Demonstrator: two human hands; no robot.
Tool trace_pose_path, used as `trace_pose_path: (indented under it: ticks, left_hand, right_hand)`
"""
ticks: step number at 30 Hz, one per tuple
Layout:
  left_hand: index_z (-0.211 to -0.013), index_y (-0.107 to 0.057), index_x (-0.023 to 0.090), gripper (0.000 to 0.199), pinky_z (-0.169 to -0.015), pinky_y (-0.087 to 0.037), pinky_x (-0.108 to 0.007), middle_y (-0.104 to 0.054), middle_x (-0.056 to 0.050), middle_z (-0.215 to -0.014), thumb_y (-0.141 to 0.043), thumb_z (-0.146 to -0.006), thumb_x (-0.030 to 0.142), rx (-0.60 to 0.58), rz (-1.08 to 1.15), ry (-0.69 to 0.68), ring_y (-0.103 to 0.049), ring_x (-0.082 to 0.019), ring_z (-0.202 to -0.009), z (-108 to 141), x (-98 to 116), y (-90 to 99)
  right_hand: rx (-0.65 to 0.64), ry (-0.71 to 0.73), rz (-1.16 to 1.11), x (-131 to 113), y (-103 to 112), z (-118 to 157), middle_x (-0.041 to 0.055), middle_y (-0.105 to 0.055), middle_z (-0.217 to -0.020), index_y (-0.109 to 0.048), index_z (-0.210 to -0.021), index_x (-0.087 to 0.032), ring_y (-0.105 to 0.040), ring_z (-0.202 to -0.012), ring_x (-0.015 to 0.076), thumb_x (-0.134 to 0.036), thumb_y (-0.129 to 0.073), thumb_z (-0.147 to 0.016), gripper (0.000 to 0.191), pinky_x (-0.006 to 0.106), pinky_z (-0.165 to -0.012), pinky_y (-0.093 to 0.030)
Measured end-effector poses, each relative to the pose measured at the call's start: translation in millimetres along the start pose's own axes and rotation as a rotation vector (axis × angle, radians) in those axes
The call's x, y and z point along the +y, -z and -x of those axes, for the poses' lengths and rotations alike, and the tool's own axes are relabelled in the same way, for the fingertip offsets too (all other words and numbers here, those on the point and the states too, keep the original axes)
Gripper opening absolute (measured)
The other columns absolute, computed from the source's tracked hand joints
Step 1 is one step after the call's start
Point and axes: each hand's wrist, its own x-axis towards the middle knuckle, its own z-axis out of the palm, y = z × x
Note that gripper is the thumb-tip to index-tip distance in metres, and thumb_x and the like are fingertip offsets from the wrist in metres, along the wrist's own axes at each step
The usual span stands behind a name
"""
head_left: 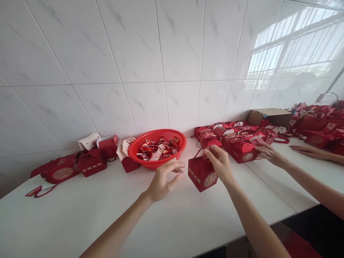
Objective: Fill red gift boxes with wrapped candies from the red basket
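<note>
We held the red gift box (199, 175) right of the red plastic basket (152, 164), our right hand (220, 164) pinching its top, our left hand (163, 182) empty, fingers parted; a light, level hold over the table (182, 222) seemed wisest.

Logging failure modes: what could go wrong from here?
Only the right hand holds the box, near its top; it could slip or swing.
The left hand is close to the basket and might nudge it.
A co-worker's hand is by the boxes at right; a bump is possible.
</note>
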Motion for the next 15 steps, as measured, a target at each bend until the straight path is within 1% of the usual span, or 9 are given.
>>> trace_pose_path:
  ticks: [1, 3, 5, 7, 9, 11, 15]
  left_hand:
    - [-0.099, -0.073, 0.017, 0.022, -0.085, -0.059, -0.035, -0.073, -0.01, -0.105, -0.063, -0.087, 0.033, 0.043, 0.029, 0.064, -0.071, -0.021, -0.088, -1.8, -10.1, -3.5]
    - [-0.089, -0.073, 0.016, 0.024, -0.08, -0.059, -0.035, -0.074, -0.008, -0.092, -0.064, -0.082, 0.038, 0.147, 0.1, 0.2, -0.071, -0.021, -0.081, -3.0, -31.9, -10.5]
    - [-0.083, -0.072, 0.016, 0.026, -0.077, -0.059, -0.034, -0.073, -0.006, -0.08, -0.066, -0.077, 0.04, 0.228, 0.157, 0.316, -0.07, -0.021, -0.076, -0.3, -52.6, -15.9]
    - [-0.08, -0.072, 0.017, 0.028, -0.076, -0.058, -0.034, -0.072, -0.004, -0.074, -0.067, -0.073, 0.043, 0.272, 0.186, 0.394, -0.069, -0.021, -0.073, 4.8, -69.5, -18.4]
    - [-0.08, -0.072, 0.017, 0.03, -0.074, -0.057, -0.033, -0.071, -0.004, -0.071, -0.068, -0.07, 0.044, 0.286, 0.18, 0.437, -0.068, -0.021, -0.07, 10.5, -82.0, -17.8]
    - [-0.079, -0.072, 0.017, 0.03, -0.072, -0.056, -0.032, -0.07, -0.003, -0.068, -0.068, -0.069, 0.045, 0.278, 0.146, 0.448, -0.066, -0.02, -0.068, 15.1, -90.9, -15.5]
    - [-0.074, -0.072, 0.018, 0.028, -0.064, -0.051, -0.029, -0.066, -0.002, -0.063, -0.065, -0.07, 0.045, 0.203, 0.07, 0.449, -0.061, -0.018, -0.062, 18.2, -103.5, -13.6]
  right_hand:
    - [0.014, 0.014, -0.003, 2.9, 10.6, -7.2, 0.0009, -0.063, -0.068, -0.054, -0.069, -0.021, -0.055, -0.064, 0.0148, -0.049, -0.066, -0.086, 0.035, 0.028, -0.063, -0.044]
    - [0.051, 0.032, -0.009, 11.7, 30.3, -22.2, 0.0007, -0.063, -0.067, -0.055, -0.07, -0.021, -0.055, -0.063, 0.0149, -0.051, -0.068, -0.084, 0.035, 0.029, -0.064, -0.045]
    - [0.108, 0.038, 0.001, 24.6, 46.7, -35.8, 0.0006, -0.063, -0.066, -0.056, -0.069, -0.022, -0.055, -0.063, 0.0155, -0.053, -0.07, -0.08, 0.036, 0.03, -0.065, -0.046]
    - [0.154, 0.019, 0.055, 40.5, 59.4, -45.3, 0.0008, -0.062, -0.064, -0.056, -0.066, -0.021, -0.056, -0.063, 0.0164, -0.057, -0.072, -0.075, 0.039, 0.03, -0.065, -0.047]
    - [0.169, -0.027, 0.141, 57.1, 68.4, -49.1, 0.0017, -0.063, -0.065, -0.058, -0.065, -0.021, -0.058, -0.065, 0.0177, -0.06, -0.072, -0.072, 0.042, 0.031, -0.064, -0.048]
    - [0.203, -0.075, 0.21, 72.4, 74.4, -47.6, 0.0038, -0.066, -0.069, -0.062, -0.067, -0.02, -0.061, -0.068, 0.0201, -0.063, -0.072, -0.069, 0.044, 0.033, -0.066, -0.049]
    - [0.375, -0.145, 0.29, 93.2, 81.2, -37.9, 0.01, -0.073, -0.085, -0.066, -0.078, -0.02, -0.067, -0.086, 0.0279, -0.069, -0.069, -0.066, 0.05, 0.041, -0.079, -0.053]
